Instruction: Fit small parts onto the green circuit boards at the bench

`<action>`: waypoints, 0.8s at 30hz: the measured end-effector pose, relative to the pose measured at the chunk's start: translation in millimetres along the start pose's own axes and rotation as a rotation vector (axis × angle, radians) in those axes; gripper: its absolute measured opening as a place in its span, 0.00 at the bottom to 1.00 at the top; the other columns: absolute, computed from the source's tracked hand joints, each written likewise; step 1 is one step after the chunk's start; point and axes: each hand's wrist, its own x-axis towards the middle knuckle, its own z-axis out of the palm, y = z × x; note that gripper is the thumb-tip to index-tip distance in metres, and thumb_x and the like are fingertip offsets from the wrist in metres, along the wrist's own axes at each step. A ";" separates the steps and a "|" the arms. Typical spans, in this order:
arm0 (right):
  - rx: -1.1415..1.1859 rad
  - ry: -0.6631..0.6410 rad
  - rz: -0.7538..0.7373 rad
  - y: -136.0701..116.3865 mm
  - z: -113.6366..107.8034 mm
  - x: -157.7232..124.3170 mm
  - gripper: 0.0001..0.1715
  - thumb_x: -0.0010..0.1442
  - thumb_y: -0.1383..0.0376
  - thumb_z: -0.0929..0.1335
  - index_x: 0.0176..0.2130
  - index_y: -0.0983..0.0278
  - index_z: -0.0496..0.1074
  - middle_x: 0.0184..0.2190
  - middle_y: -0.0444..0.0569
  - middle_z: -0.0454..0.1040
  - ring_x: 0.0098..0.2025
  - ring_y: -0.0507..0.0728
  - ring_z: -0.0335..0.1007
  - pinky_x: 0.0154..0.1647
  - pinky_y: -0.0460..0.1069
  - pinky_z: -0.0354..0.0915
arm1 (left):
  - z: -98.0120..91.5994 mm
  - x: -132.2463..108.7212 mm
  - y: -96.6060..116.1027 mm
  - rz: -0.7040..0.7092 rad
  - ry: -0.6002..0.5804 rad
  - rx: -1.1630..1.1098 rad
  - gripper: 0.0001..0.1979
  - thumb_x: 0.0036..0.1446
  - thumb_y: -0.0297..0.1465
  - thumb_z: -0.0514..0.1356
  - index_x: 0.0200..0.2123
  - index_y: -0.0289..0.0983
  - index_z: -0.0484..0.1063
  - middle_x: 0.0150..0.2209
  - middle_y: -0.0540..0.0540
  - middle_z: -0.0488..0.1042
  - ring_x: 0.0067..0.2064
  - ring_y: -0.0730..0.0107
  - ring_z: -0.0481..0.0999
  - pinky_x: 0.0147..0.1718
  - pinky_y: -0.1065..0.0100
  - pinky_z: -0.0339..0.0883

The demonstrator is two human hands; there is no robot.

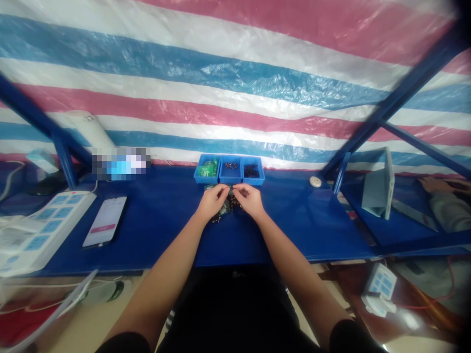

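Note:
My left hand (214, 200) and my right hand (249, 200) meet nearly fingertip to fingertip over the blue table. Fingers of both hands are pinched together, and whatever lies between them is too small to make out. Beneath and between the hands is a loose pile of small dark and brass-coloured parts (234, 201). Just beyond stand three joined blue bins: the left bin (200, 179) has green pieces, the middle bin (231, 180) a few small brass-and-dark parts, the right bin (253, 182) many black parts.
To the left lie a phone (105, 221) with a lit screen and a large white power strip (55, 225). A round white object (315, 182) sits at the right. Blue frame bars (390, 103) slope at both sides. Farther right are a propped tablet (388, 184) and another person's hand (436, 186).

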 end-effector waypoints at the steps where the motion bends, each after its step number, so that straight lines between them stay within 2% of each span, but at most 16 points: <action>1: 0.002 -0.002 0.002 0.4 0.0 0.0 0.14 0.57 0.58 0.69 0.41 0.61 0.78 0.35 0.47 0.80 0.30 0.54 0.74 0.34 0.49 0.70 | -0.2 -0.1 0.5 -0.002 -0.003 0.004 0.17 0.66 0.43 0.52 0.40 0.39 0.75 0.31 0.50 0.78 0.31 0.70 0.75 0.33 0.70 0.66; 9: -0.004 0.020 0.019 2.3 0.4 0.3 0.14 0.57 0.57 0.69 0.40 0.62 0.78 0.35 0.48 0.80 0.30 0.54 0.73 0.34 0.49 0.71 | 1.2 -0.4 -1.2 0.009 0.010 -0.005 0.14 0.63 0.43 0.56 0.42 0.40 0.74 0.26 0.52 0.74 0.28 0.71 0.73 0.31 0.71 0.66; 16: 0.001 0.003 0.003 1.4 0.8 -0.4 0.14 0.57 0.58 0.69 0.40 0.62 0.78 0.35 0.48 0.80 0.30 0.54 0.74 0.34 0.49 0.70 | -0.2 0.0 1.4 0.000 0.000 0.010 0.15 0.66 0.41 0.53 0.39 0.39 0.74 0.32 0.49 0.78 0.32 0.70 0.76 0.34 0.71 0.66; 21: -0.003 0.019 0.004 2.3 0.8 0.4 0.14 0.57 0.58 0.69 0.40 0.62 0.78 0.35 0.48 0.80 0.31 0.54 0.74 0.35 0.49 0.71 | 0.3 -1.1 1.8 0.008 0.009 -0.009 0.13 0.63 0.42 0.56 0.44 0.40 0.73 0.25 0.53 0.74 0.27 0.72 0.72 0.31 0.71 0.65; 24: 0.009 0.010 0.001 3.1 1.4 0.2 0.14 0.57 0.58 0.69 0.40 0.61 0.78 0.34 0.48 0.80 0.31 0.54 0.74 0.35 0.50 0.71 | -0.1 -0.5 0.9 0.020 0.016 -0.007 0.14 0.64 0.42 0.55 0.42 0.40 0.74 0.26 0.52 0.74 0.28 0.71 0.73 0.31 0.70 0.65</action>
